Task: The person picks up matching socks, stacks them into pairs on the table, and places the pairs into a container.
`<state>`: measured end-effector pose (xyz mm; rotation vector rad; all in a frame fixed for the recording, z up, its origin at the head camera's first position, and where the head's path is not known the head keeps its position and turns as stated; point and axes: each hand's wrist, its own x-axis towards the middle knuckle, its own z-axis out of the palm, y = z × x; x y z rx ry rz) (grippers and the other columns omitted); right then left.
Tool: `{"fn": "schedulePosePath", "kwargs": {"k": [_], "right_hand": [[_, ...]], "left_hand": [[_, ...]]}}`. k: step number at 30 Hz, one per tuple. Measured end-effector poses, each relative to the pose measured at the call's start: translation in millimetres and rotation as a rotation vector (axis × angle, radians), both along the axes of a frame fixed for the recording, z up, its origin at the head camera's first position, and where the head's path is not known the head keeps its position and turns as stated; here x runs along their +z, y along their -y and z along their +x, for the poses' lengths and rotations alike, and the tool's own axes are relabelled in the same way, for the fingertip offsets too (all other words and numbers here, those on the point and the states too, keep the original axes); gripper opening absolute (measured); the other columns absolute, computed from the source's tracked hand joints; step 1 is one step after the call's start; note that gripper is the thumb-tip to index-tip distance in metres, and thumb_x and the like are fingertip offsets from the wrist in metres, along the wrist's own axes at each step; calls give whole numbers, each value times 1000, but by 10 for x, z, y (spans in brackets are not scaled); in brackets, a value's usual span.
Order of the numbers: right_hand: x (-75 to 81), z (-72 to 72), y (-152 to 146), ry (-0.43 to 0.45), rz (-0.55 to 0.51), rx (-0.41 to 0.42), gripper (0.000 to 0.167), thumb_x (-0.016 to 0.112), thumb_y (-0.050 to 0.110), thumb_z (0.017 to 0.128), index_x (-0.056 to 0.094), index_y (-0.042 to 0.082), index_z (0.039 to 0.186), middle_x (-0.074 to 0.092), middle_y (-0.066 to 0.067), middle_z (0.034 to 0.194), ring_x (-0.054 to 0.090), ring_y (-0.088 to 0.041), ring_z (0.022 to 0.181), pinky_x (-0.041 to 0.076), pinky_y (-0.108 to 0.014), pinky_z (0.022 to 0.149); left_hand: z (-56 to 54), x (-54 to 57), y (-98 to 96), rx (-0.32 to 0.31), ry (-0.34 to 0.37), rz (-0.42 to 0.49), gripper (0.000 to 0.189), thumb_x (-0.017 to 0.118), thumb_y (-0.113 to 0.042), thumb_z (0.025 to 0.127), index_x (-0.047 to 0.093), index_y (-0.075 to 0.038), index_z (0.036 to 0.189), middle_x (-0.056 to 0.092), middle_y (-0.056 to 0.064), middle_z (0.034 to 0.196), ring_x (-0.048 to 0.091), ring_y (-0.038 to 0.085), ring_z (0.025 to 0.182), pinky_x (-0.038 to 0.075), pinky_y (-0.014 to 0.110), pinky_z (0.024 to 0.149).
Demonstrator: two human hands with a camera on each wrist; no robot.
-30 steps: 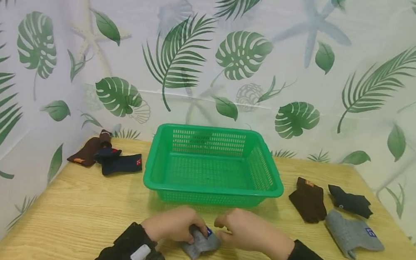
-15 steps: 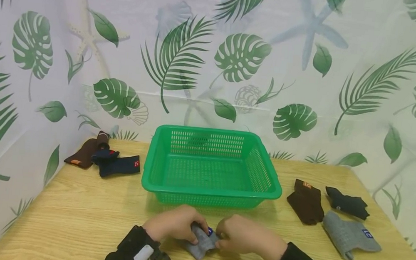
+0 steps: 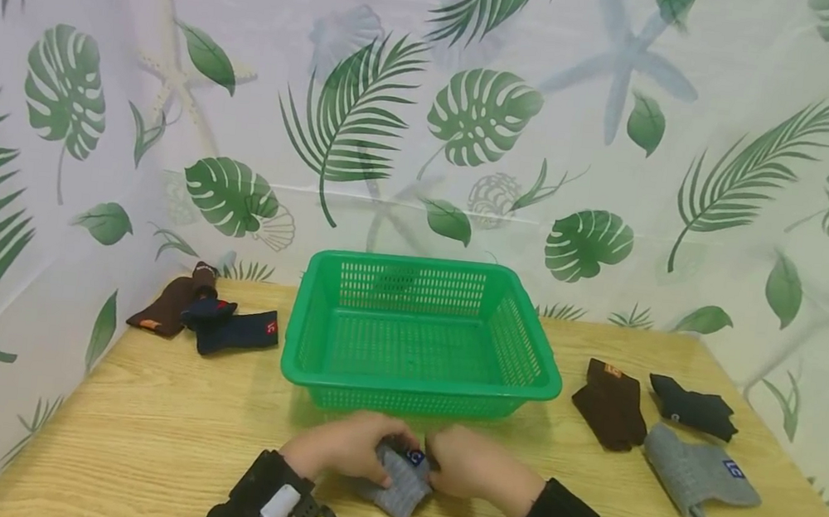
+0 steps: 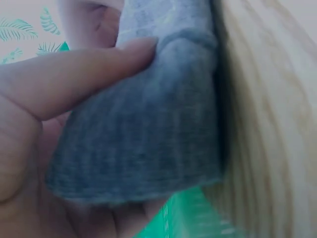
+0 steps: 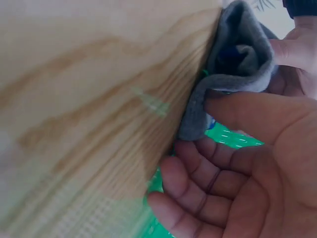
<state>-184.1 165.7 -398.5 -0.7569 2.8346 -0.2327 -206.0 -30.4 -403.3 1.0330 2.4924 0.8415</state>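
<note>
A grey sock [image 3: 403, 490] with a blue label lies folded near the front middle of the table. My left hand [image 3: 347, 449] grips it from the left, its thumb across the ribbed fabric [image 4: 148, 124] in the left wrist view. From the other side, my right hand [image 3: 473, 466] pinches the edge of the sock between thumb and fingers. In the right wrist view the folded sock [image 5: 241, 82] gapes at its end, and the right thumb [image 5: 237, 109] sits just under that opening. The fingers of the left hand behind the sock are partly hidden.
Beyond the hands stands a green plastic basket [image 3: 420, 388] with nothing in it. Brown socks [image 3: 168, 306] and navy socks [image 3: 238, 333] lie at the back left. At the right are brown socks [image 3: 610, 406], black socks [image 3: 692, 406] and another grey sock [image 3: 701, 473].
My right hand has come left from beside the grey sock and taken hold of its edge. The left hand keeps its grip, and the sock has turned slightly.
</note>
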Motion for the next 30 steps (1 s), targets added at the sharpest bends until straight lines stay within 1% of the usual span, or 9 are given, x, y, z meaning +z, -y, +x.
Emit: {"fn": "schedulePosePath", "kwargs": {"k": [3,5,10,12,15,18,24,28,30], "right_hand": [[-6,-3,4,14,-14,-30,20,71,6,73,53,12,68,45,4,61,39,-11,55,32,-28,49],[-7,-7,-14,22,-36,-51,20,69,4,72,51,13,67,44,5,60,39,-11,54,30,-27,48],[32,-15,-123,12,-138,-69,22,65,1,69,47,14,65,39,6,59,37,-10,55,27,-25,49],[80,-12,-173,30,-180,-76,23,65,1,73,48,13,67,39,5,61,38,-11,57,29,-26,51],[138,-11,-250,55,-211,-82,24,69,1,77,49,12,70,42,3,63,41,-12,60,33,-27,55],[119,-16,-304,77,-203,-100,25,72,3,77,50,12,69,44,3,63,42,-13,60,34,-28,56],[-11,-6,-299,117,-111,-150,27,70,5,73,48,13,60,41,5,57,37,-11,53,28,-27,49],[-23,8,-257,84,-73,-217,25,76,13,77,55,10,64,47,3,61,42,-13,56,35,-28,50],[-11,8,-229,48,-76,-240,22,80,17,78,62,7,72,50,2,64,46,-14,59,40,-31,53]], "left_hand": [[-4,-25,17,71,32,2,49,84,-7,69,60,-4,112,62,7,108,56,18,96,47,30,85],[-22,-37,45,99,65,5,49,83,-9,70,55,-4,110,58,7,105,54,18,92,48,31,82],[-79,-44,156,53,94,-5,36,79,-14,77,57,-9,104,57,3,103,52,17,93,47,35,84],[-88,-44,199,60,103,-13,35,79,-17,79,59,-9,106,60,6,107,56,22,99,47,39,87],[-95,-52,248,98,107,-18,41,78,-19,81,59,-2,113,62,14,111,58,32,106,47,47,91],[-105,-74,272,127,92,-31,45,77,-20,83,60,3,118,63,16,109,59,35,105,47,50,91],[-106,-139,284,158,59,-45,45,71,-31,89,64,2,120,65,17,114,59,35,109,46,51,93],[-114,-123,323,158,63,-33,54,77,-34,82,63,1,121,64,16,118,58,35,113,45,50,97],[-121,-107,349,147,87,-22,60,83,-30,76,61,1,123,63,15,118,57,34,112,44,49,97]]}}
